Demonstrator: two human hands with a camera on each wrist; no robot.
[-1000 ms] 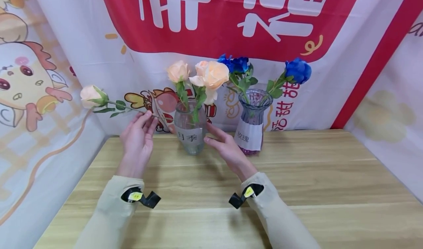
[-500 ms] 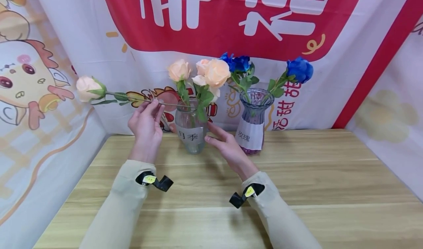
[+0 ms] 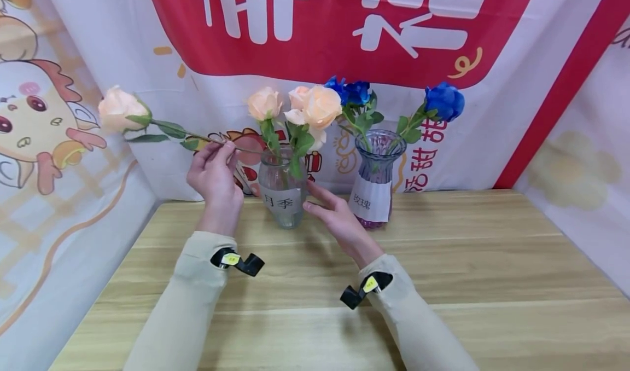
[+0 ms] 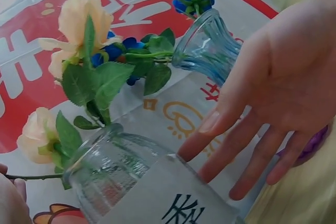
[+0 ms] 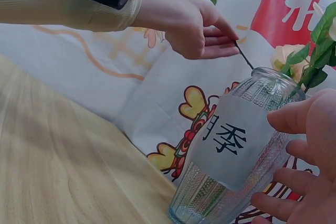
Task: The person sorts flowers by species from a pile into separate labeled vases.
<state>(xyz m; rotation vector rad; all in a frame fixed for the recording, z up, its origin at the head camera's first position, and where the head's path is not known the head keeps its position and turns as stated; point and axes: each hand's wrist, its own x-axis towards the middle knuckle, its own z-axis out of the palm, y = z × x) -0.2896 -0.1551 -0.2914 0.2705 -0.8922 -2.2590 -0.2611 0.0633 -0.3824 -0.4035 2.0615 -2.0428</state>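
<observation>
My left hand (image 3: 216, 177) pinches the stem of a pale peach rose (image 3: 123, 110) between thumb and fingers. The bloom points left, and the stem's other end reaches the mouth of a clear glass vase (image 3: 281, 175) with a paper label. In the right wrist view, that thin stem (image 5: 244, 56) slants down to the vase rim. Several peach roses (image 3: 320, 108) stand in this vase. Beside its right wall my right hand (image 3: 339, 223) has its fingers extended; in the left wrist view the fingers (image 4: 236, 150) are spread by the glass, contact hard to tell.
A bluish glass vase (image 3: 376, 166) with a paper label holds blue roses (image 3: 444, 104), just right of my right hand. Behind both vases hangs a printed cloth (image 3: 216, 94). The wooden table (image 3: 467, 283) extends in front and to the right.
My left hand has moved right and up with the peach rose, bringing its stem end to the vase mouth. The bloom has swung up and left. My right hand stays beside the vase.
</observation>
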